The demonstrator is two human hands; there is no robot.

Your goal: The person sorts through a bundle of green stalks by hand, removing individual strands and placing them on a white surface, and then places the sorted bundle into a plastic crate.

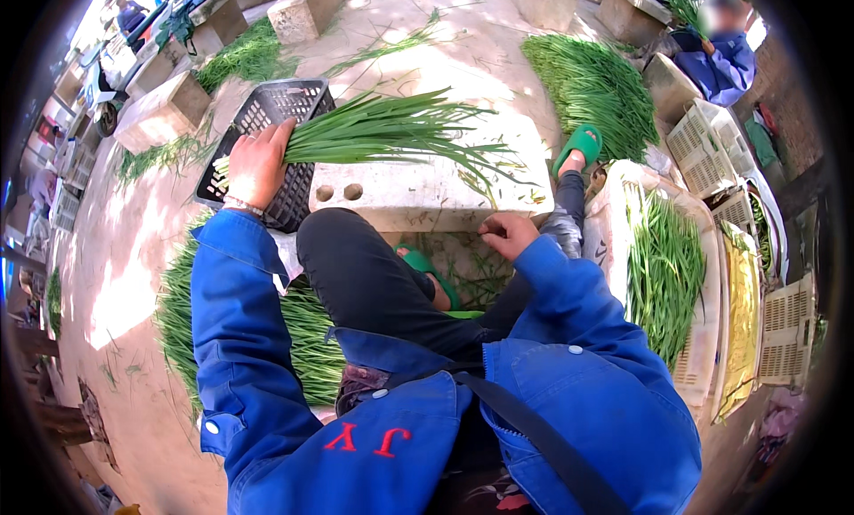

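My left hand (pixel 256 170) is closed round the pale stem ends of a bunch of garlic chives (pixel 378 131). The long green leaves fan out to the right above a whitish block (pixel 418 188) in front of my knees. Beneath that hand stands a dark plastic crate (pixel 307 95), against the block's left end. Near the block's right front edge is my right hand (pixel 509 236), its fingers curled and pressed together; whatever they hold, if anything, is hidden. Loose leaf scraps (pixel 525 193) litter the block's right part.
Chive heaps lie at the far right (pixel 600 92) and by my left leg (pixel 178 315). A lined crate of greens (pixel 667 279) stands on my right, beside pale crates (pixel 698 146). Concrete blocks (pixel 165 115) sit farther back. Another person (pixel 725 66) sits at the far right.
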